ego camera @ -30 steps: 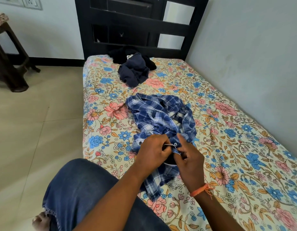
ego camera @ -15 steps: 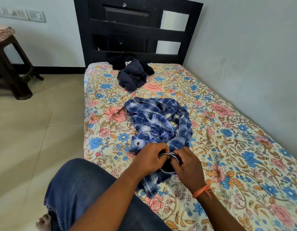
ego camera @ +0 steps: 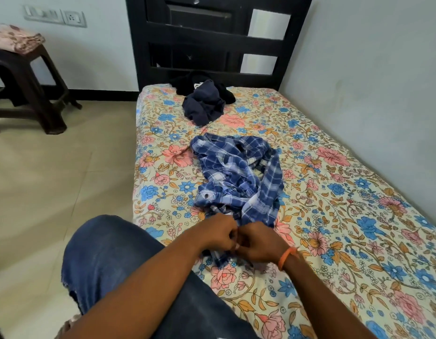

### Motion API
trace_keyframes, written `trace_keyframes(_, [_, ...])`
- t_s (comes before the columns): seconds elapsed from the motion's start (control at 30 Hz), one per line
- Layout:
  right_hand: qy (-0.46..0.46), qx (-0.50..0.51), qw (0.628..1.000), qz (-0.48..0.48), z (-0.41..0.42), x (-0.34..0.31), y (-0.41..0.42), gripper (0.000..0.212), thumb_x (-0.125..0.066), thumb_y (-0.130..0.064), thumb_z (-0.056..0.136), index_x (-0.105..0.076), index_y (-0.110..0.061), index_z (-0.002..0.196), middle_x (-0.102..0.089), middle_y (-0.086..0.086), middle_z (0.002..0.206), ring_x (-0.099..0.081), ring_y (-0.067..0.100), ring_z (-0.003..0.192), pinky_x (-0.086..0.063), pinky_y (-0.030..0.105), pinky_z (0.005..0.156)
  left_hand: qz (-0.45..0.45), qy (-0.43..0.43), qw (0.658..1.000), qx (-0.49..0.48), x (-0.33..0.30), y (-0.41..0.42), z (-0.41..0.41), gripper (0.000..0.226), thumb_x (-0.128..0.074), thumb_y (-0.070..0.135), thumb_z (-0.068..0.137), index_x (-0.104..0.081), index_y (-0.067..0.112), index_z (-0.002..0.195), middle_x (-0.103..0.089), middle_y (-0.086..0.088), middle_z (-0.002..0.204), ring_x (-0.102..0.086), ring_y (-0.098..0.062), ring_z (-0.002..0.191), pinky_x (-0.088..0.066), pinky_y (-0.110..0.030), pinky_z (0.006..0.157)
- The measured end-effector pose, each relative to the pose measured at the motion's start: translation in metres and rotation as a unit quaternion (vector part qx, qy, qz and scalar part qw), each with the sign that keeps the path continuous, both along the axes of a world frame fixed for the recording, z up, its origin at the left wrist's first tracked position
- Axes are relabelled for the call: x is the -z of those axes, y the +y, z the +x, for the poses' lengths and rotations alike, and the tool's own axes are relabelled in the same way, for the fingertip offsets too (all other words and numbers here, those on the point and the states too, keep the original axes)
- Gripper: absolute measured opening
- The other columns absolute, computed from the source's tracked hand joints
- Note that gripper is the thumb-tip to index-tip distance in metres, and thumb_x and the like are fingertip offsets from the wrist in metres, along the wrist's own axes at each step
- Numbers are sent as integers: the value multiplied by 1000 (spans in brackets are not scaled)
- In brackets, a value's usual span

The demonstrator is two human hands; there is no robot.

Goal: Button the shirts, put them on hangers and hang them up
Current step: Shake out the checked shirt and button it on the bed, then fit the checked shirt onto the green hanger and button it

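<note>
pinching the near end of the blue checked shirt (ego camera: pixel 239 177), the left hand (ego camera: pixel 218 234) and right hand (ego camera: pixel 259 243) meet knuckle to knuckle, fingers curled tight on the cloth just inside the bed's (ego camera: pixel 358 216) left edge. the shirt lies crumpled along the middle of the flowered sheet. a dark navy garment (ego camera: pixel 204 106) is heaped at the head end, against the black headboard (ego camera: pixel 212 37). a brown stool (ego camera: pixel 28 89) stands on the floor, well apart.
</note>
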State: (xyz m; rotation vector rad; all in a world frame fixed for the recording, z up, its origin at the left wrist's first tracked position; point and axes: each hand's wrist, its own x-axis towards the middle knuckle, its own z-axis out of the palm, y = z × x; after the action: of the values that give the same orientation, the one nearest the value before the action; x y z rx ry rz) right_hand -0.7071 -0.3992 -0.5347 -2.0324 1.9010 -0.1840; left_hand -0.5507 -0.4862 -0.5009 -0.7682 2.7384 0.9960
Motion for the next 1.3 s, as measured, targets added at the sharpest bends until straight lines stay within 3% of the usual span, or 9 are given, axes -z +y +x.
trace_keyframes(0.2, [-178,59,982,-19,27,-57,-82,44,-73,-22,86,-45,-17,53,-43,0,51,-36,4,45,-29,25,50,-8,83,989,-126,-24,-74,39,16,-59,11,91,-70,0,86,-70,-16,89,-62,-23,77,-51,-38,74])
trace_keyframes(0.37, [-152,98,978,-105,103,-41,-219,36,-71,-29,88,-58,-9,61,-60,7,60,-57,16,54,-45,36,53,-59,112,970,-206,-14,-200,99,21,-55,15,94,-73,5,91,-70,-10,93,-63,-25,89,-49,-31,76])
trace_keyframes(0.47, [-147,152,971,-113,131,-23,-294,30,-71,-27,87,-61,-8,67,-64,10,68,-59,25,65,-44,35,59,-11,134,960,-247,11,-275,134,15,-61,16,93,-73,11,88,-66,-2,87,-61,-17,84,-37,-25,65])
trace_keyframes(0.6, [-157,291,943,-43,133,8,-338,23,-77,-19,81,-65,0,81,-66,16,80,-59,28,74,-47,34,67,69,148,939,-303,29,-306,153,13,-63,13,91,-75,8,93,-71,-3,96,-63,-18,92,-38,-22,75])
trace_keyframes(0.77, [-258,453,854,3,158,-45,-311,15,-66,-13,89,-72,0,90,-71,18,96,-63,27,87,-52,47,93,186,110,920,-326,-46,-292,154,13,-62,11,91,-75,10,92,-73,-5,96,-67,-23,88,-54,-36,83])
trace_keyframes(0.9, [-284,533,795,63,171,-160,-258,23,-62,-12,87,-63,3,69,-65,16,72,-56,22,71,-52,37,69,245,64,919,-301,-188,-266,140,14,-60,12,90,-73,17,89,-73,-4,92,-68,-27,88,-54,-43,82])
trace_keyframes(1.03, [-284,577,766,13,159,-284,-192,44,-65,-4,85,-47,-23,49,-48,-4,53,-50,15,64,-41,27,66,243,39,940,-234,-319,-232,123,13,-60,18,92,-73,15,88,-71,-6,85,-66,-27,82,-51,-35,75])
trace_keyframes(1.2, [-291,660,690,-55,142,-406,-102,36,-63,-7,88,-51,-3,55,-57,24,63,-55,26,57,-49,34,63,251,39,957,-143,-412,-194,98,20,-60,21,96,-67,5,85,-67,-20,84,-62,-30,73,-54,-49,72])
trace_keyframes(1.3, [-301,718,611,-143,146,-449,-46,31,-67,-7,86,-60,-11,56,-63,17,65,-58,21,61,-49,30,64,244,45,964,-91,-442,-167,75,30,-58,24,98,-64,-1,84,-58,-30,79,-52,-28,65,-52,-53,67])
